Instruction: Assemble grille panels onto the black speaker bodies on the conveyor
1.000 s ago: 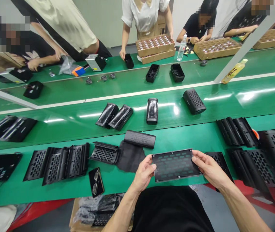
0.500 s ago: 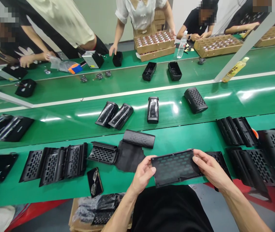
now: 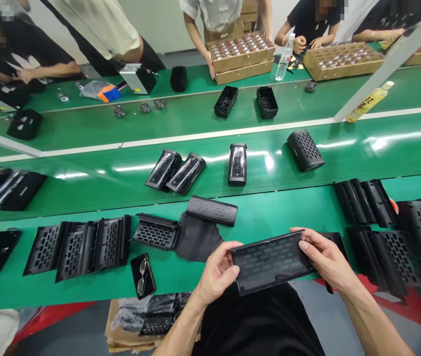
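A black perforated speaker grille panel (image 3: 270, 262) is held up in front of me, its inner side covered by thin dark mesh through which the slots show. My left hand (image 3: 220, 272) pinches its left end between thumb and fingers. On the right end, my right hand (image 3: 323, 254) grips the edge the same way. Just behind lie a sheet of black mesh cloth (image 3: 197, 237), a curved grille panel (image 3: 212, 211) resting on the cloth's far edge, and another grille panel (image 3: 155, 232) to its left.
Stacked grille panels stand at left (image 3: 77, 247) and right (image 3: 392, 257). Glasses (image 3: 142, 274) rest on a phone (image 3: 149, 287). Assembled black speakers (image 3: 237, 165) sit on the green conveyor (image 3: 121, 190). A carton (image 3: 116, 341) is below the table edge. Co-workers sit and stand opposite.
The grille panel has tilted slightly, with both hands still on it. Across the line, a co-worker's hand has moved from a black housing to the stacked trays. My view has shifted a little.
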The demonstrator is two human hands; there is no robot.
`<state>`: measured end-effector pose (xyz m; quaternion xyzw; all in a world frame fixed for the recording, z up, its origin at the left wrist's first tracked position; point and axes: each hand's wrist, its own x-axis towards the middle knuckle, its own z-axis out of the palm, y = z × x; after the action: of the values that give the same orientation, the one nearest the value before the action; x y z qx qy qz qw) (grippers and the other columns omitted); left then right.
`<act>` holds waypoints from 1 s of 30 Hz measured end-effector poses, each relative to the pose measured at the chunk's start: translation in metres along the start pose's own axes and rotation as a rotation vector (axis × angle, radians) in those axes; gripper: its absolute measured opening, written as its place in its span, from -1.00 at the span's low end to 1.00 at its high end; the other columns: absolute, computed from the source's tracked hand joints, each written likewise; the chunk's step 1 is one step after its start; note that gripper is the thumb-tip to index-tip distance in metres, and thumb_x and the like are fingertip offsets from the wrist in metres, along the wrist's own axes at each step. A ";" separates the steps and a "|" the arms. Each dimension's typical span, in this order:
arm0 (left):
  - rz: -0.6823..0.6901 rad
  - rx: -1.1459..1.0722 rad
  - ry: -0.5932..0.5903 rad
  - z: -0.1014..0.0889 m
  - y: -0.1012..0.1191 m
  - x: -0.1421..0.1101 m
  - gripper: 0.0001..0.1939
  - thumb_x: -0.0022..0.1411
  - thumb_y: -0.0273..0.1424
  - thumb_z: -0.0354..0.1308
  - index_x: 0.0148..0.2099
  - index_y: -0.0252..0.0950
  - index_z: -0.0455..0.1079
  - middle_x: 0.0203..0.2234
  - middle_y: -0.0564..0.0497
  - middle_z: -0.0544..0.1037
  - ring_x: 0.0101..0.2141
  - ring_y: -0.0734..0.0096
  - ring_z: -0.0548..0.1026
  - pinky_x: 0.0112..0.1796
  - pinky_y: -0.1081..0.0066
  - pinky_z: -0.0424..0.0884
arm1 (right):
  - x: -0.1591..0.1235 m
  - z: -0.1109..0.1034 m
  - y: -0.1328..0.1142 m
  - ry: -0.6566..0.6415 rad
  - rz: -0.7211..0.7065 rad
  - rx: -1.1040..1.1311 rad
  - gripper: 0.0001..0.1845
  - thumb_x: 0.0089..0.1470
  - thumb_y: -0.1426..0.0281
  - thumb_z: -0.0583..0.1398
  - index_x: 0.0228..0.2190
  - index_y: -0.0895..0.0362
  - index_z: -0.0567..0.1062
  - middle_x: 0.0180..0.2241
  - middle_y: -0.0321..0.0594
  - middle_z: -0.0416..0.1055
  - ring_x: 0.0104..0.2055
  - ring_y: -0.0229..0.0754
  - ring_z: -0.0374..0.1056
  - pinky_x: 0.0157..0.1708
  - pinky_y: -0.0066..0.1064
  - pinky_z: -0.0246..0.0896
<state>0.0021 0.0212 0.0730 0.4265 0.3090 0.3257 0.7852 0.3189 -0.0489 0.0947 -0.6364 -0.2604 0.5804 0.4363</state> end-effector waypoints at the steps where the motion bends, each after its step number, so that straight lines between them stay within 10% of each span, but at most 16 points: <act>1: -0.004 -0.014 0.000 -0.001 -0.001 0.001 -0.51 0.32 -0.25 0.35 0.23 -0.23 0.44 -0.11 -0.10 0.60 -0.13 0.25 0.54 -0.07 0.34 0.46 | 0.002 0.001 -0.001 -0.001 0.009 0.025 -0.54 0.18 0.05 0.40 0.02 0.00 0.66 -0.09 -0.16 0.55 -0.15 -0.11 0.41 -0.24 -0.41 0.42; 22: -0.163 -0.294 0.074 0.003 0.008 0.025 -0.52 0.23 -0.29 0.41 0.16 -0.28 0.47 -0.07 -0.13 0.60 -0.26 0.37 0.55 -0.26 0.43 0.44 | 0.028 0.018 -0.013 -0.057 0.180 0.318 -0.56 0.10 0.12 0.47 -0.03 0.03 0.69 -0.26 -0.20 0.71 -0.33 -0.15 0.57 -0.30 -0.41 0.45; 30: -0.361 -0.592 0.102 -0.007 0.007 0.035 -0.44 0.44 0.10 0.06 -0.07 -0.32 0.54 -0.35 -0.07 0.62 -0.42 0.32 0.56 -0.34 0.39 0.44 | 0.032 0.022 -0.027 -0.115 0.234 0.374 -0.61 0.06 0.18 0.51 -0.09 0.06 0.72 -0.29 -0.21 0.70 -0.36 -0.21 0.55 -0.31 -0.47 0.42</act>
<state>0.0159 0.0545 0.0692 0.1019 0.3103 0.2782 0.9033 0.3084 -0.0030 0.1026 -0.5361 -0.0973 0.7004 0.4610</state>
